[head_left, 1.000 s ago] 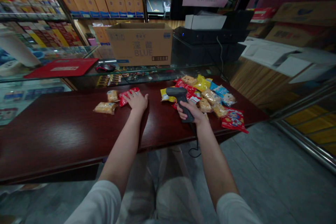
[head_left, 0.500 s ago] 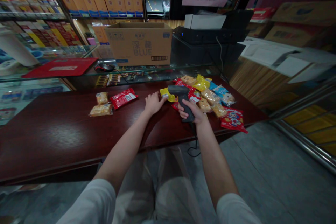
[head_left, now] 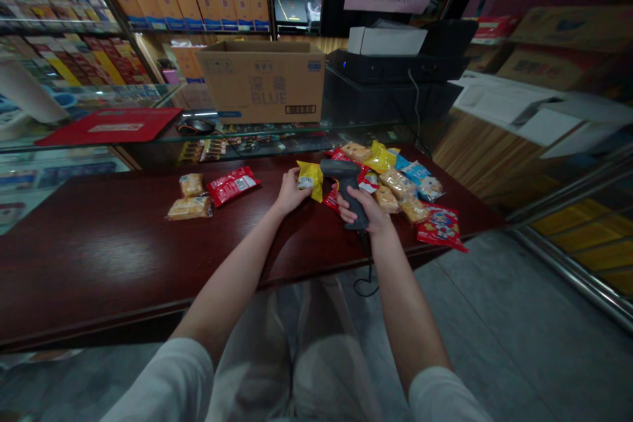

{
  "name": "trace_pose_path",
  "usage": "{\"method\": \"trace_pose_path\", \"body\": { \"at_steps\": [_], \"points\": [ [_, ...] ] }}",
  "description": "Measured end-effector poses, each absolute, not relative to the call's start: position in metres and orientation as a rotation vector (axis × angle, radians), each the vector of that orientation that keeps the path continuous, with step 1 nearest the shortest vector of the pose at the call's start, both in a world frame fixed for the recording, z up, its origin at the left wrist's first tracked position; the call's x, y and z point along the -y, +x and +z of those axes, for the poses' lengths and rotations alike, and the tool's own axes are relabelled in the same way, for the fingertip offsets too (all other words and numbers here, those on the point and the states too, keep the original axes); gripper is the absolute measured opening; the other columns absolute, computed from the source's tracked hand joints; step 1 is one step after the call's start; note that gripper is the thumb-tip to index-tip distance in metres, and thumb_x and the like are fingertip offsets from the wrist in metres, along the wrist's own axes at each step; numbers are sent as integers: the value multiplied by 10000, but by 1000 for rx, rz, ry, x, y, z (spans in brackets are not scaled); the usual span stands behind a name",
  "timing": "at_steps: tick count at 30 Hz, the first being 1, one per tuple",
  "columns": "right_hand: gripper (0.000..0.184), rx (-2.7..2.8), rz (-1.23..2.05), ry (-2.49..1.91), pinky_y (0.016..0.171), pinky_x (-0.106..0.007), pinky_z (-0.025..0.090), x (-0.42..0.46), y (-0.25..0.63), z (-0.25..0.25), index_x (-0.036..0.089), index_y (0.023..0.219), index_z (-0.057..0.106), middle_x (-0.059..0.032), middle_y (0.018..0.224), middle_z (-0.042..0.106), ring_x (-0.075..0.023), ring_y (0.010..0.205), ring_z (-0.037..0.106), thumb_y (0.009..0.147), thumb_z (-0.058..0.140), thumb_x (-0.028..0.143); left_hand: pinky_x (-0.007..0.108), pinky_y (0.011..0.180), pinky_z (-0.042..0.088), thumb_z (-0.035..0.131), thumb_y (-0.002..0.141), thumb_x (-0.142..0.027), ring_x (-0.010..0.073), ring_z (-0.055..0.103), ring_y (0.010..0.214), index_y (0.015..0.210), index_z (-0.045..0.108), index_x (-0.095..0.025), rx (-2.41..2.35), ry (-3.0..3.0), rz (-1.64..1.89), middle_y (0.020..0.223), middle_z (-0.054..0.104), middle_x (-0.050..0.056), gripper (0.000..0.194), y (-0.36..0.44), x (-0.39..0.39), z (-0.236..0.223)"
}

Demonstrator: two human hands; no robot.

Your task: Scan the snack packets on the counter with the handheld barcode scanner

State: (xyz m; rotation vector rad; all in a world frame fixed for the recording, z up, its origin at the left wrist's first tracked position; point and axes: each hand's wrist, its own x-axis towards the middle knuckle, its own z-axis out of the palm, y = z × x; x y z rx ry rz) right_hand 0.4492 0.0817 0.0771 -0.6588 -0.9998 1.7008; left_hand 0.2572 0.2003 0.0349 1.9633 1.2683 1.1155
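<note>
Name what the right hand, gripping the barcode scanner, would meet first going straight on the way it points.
The right hand likely meets the red snack packet past the barcode scanner; depth is unclear.

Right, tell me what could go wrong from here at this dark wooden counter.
The black pistol-grip barcode scanner in the right hand trails a thin black cable over the counter's edge, so a sudden pull might snag it. The red-and-blue snack packet sits at the edge of the dark red wooden counter and could slip off. The yellow foil packet in the left hand might drop if the grip loosens.
</note>
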Motion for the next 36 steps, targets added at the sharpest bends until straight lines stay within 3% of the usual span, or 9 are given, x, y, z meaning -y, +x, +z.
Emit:
{"method": "trace_pose_path", "body": {
  "at_steps": [3, 7, 12, 16, 19, 25, 31, 36],
  "points": [
    [429, 1005, 1692, -670, 371, -185, 291, -82, 449, 77, 191, 1109, 525, 95, 617, 514, -37, 362, 353, 826, 723, 445, 440, 1071, 455, 733, 642, -120, 257, 554, 1207, 1280, 523, -177, -1126, 1891, 1150, 1260, 563, 128, 674, 257, -205, 28],
    [440, 1023, 1693, -684, 370, -187, 296, -81, 449, 77, 193, 1109, 520, 96, 618, 515, -38, 363, 351, 822, 727, 454, 431, 1031, 482, 703, 653, -118, 236, 616, 1134, 1353, 478, -180, -869, 1704, 1095, 1269, 609, 128, 738, 260, -207, 25],
    [421, 1011, 1693, -687, 377, -188, 299, -80, 449, 77, 187, 1125, 520, 89, 625, 520, -40, 366, 364, 843, 709, 435, 443, 972, 520, 762, 688, -268, 242, 668, 1005, 1169, 627, -116, -980, 1400, 1091, 1121, 695, 139, 523, 260, -207, 26],
    [412, 1014, 1693, -683, 377, -195, 298, -81, 450, 76, 189, 1095, 523, 87, 625, 523, -46, 368, 374, 832, 720, 437, 417, 962, 535, 781, 637, -185, 205, 684, 933, 1182, 658, -126, -927, 1284, 1051, 1055, 727, 95, 561, 256, -208, 29],
    [386, 1026, 1690, -687, 377, -196, 294, -82, 450, 75, 195, 1082, 524, 89, 625, 521, -46, 366, 367, 842, 707, 436, 431, 980, 532, 779, 629, -145, 223, 684, 978, 1218, 659, -131, -965, 1388, 1070, 1060, 718, 94, 602, 255, -209, 31],
    [406, 1033, 1688, -720, 378, -196, 295, -82, 449, 75, 195, 1098, 526, 92, 622, 517, -44, 367, 363, 831, 714, 437, 448, 1133, 410, 705, 737, -143, 259, 577, 1233, 1288, 623, -174, -1004, 1972, 1367, 1253, 585, 126, 558, 255, -209, 32],
    [405, 1036, 1663, -734, 375, -192, 281, -81, 447, 76, 187, 1100, 525, 103, 606, 512, -41, 360, 354, 798, 722, 370, 420, 1134, 407, 638, 793, -119, 244, 546, 1254, 1427, 497, -206, -1016, 2061, 1468, 1272, 543, 115, 656, 251, -211, 29],
    [364, 1052, 1642, -746, 377, -196, 289, -80, 445, 77, 185, 1105, 523, 103, 611, 511, -42, 366, 355, 809, 689, 316, 413, 1144, 393, 644, 794, -128, 244, 538, 1258, 1435, 494, -193, -1054, 2033, 1428, 1285, 539, 123, 661, 249, -211, 32]
  ]
}}
